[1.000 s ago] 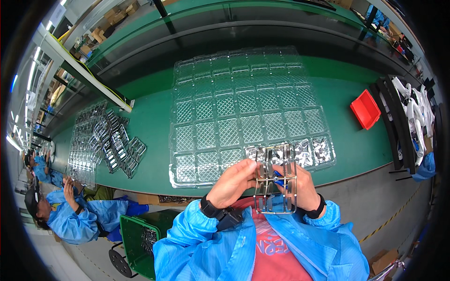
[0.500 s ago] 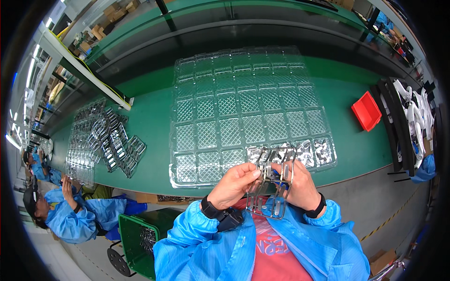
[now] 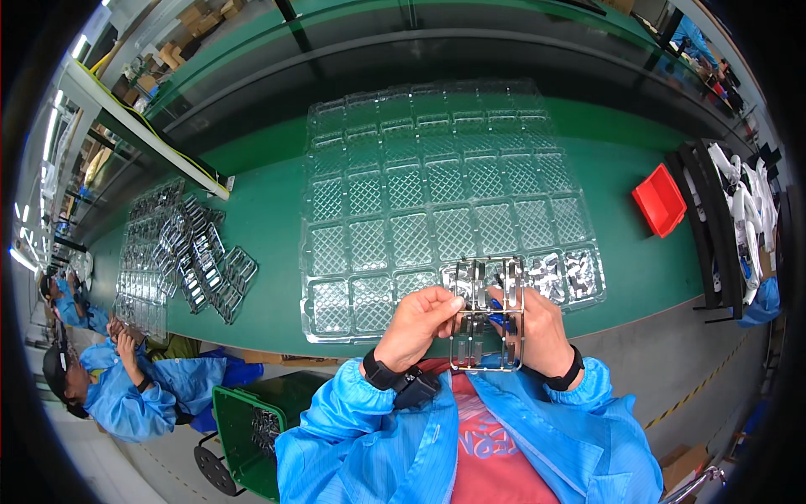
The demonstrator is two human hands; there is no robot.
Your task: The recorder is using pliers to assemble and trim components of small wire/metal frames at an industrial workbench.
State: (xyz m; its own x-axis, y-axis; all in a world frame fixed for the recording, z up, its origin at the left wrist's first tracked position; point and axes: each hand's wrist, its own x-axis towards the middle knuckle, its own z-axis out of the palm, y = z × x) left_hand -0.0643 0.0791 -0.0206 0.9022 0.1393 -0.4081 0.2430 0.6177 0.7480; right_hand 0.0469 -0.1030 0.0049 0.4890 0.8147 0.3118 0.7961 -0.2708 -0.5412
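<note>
Over the front edge of the bench, my left hand [image 3: 416,326] pinches the left side of a dark, ladder-like moulded plastic frame [image 3: 479,313] between thumb and fingers. Slim small pieces sit within the frame's openings. My right hand [image 3: 541,336] is curled at the frame's right side, closed round a blue-handled tool [image 3: 498,318]; its working end is mostly hidden behind the frame. Just beyond my hands lies a clear plastic tray [image 3: 411,238] with many square compartments. Small black-and-white parts [image 3: 579,274] fill several compartments of its nearest row, at the right.
Dark frames [image 3: 201,256] lie heaped to the left, beside another filled tray [image 3: 144,286]. A red bin [image 3: 659,202] stands right, near black racks [image 3: 709,227] of white parts. Below is a green wheeled bin [image 3: 243,454]. A co-worker [image 3: 143,386] in blue sits left.
The frame has been raised and turned flatter toward me, and its lower end has come up. Both hands keep nearly the same place. The co-worker's hands at left have lowered a little.
</note>
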